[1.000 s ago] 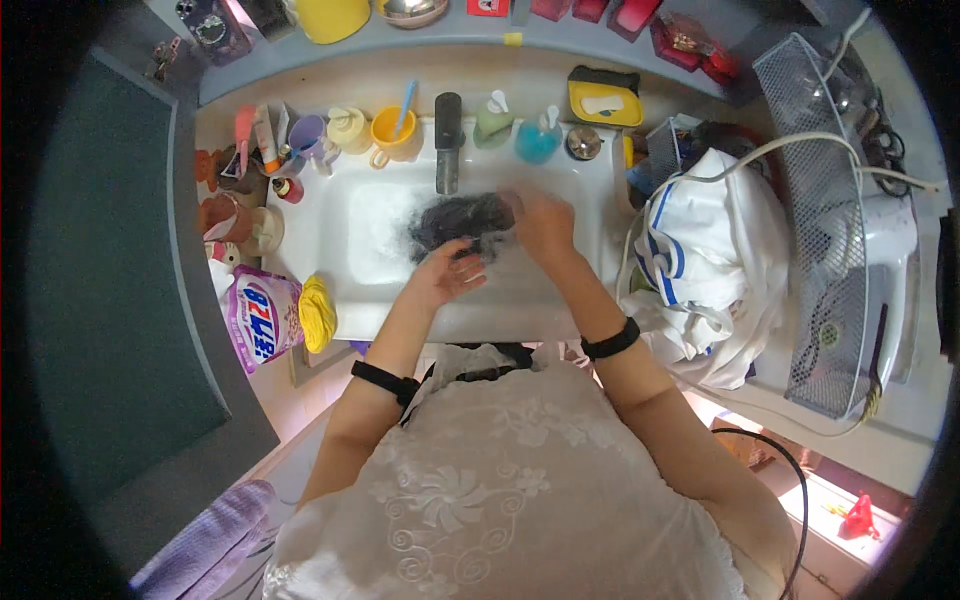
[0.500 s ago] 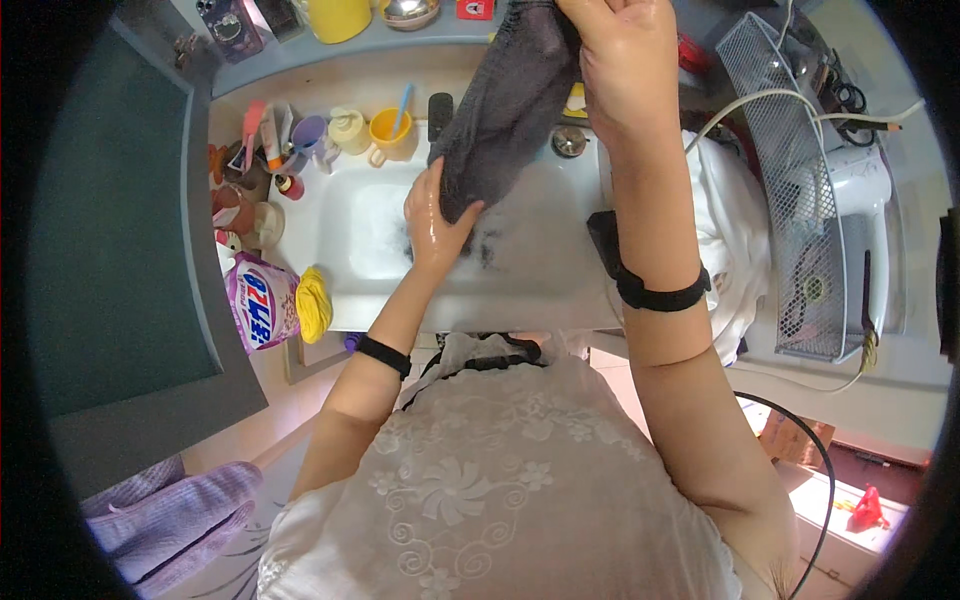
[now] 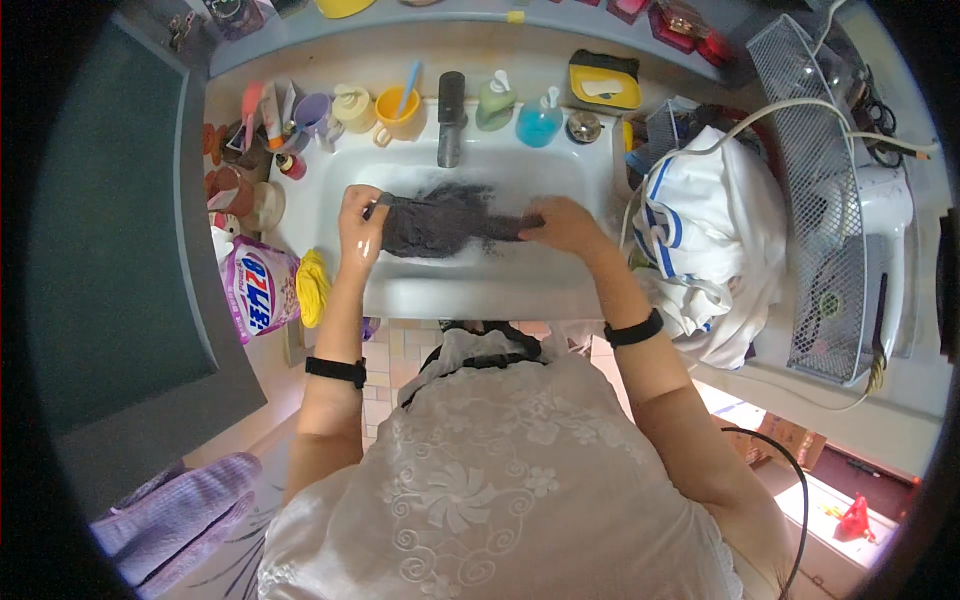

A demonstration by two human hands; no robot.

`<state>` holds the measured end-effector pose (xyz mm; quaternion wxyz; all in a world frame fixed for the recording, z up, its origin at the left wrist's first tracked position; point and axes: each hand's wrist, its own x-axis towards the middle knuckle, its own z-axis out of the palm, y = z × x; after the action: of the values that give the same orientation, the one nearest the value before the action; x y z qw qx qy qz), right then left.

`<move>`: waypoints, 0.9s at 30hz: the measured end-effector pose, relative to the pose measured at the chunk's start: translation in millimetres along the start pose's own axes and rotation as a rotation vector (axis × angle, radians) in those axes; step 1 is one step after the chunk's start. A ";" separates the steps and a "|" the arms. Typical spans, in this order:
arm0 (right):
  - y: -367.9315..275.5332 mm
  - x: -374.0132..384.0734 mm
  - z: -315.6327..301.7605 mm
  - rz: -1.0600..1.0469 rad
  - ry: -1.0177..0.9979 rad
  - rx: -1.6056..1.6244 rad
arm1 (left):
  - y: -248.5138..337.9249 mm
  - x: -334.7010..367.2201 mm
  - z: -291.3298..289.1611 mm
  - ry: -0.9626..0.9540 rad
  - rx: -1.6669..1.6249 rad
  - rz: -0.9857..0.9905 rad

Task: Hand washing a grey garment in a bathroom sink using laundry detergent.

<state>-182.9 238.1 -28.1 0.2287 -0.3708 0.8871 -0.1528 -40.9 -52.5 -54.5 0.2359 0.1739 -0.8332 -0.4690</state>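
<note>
A dark grey sheer cloth (image 3: pixel 415 230), long and narrow like a stocking, is stretched sideways low over the white sink (image 3: pixel 480 290). My left hand (image 3: pixel 360 228) is closed on its wider end. At the narrower end, my right hand (image 3: pixel 568 228) pinches the cloth between thumb and fingers. Behind it, more dark fabric (image 3: pixel 462 193) lies in the basin; whether it is a separate piece I cannot tell. The dark tap (image 3: pixel 451 120) stands just beyond the cloth. Drops or suds glisten on the back of my left hand.
Along the sink's back edge stand a yellow cup (image 3: pixel 398 115), a green pump bottle (image 3: pixel 495 105) and a blue pump bottle (image 3: pixel 540 120). White clothing (image 3: pixel 725 220) is heaped at right beside a wire basket (image 3: pixel 815 200). A detergent bag (image 3: pixel 262 290) and yellow cloth (image 3: pixel 313 288) sit left.
Both hands have come down toward the sink with the dark cloth. My right hand dropped from high above the basin; my left moved leftward. The cloth went from hanging steeply to stretched sideways.
</note>
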 end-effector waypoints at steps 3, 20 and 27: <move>4.9 4.8 40.4 0.125 0.212 -0.164 | -25.4 -12.9 -0.2 0.112 0.434 0.115; 61.2 187.8 171.2 0.245 0.226 0.051 | -15.6 -53.4 14.8 -0.480 0.624 -0.020; -19.9 140.6 156.6 0.351 0.132 0.694 | -27.7 -73.0 36.5 -0.262 -0.704 -1.019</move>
<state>-177.2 106.3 -193.3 0.3055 -0.1037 0.8454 -0.4257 1.1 -3.5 -111.5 -0.0778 0.4019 -0.4634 -0.7859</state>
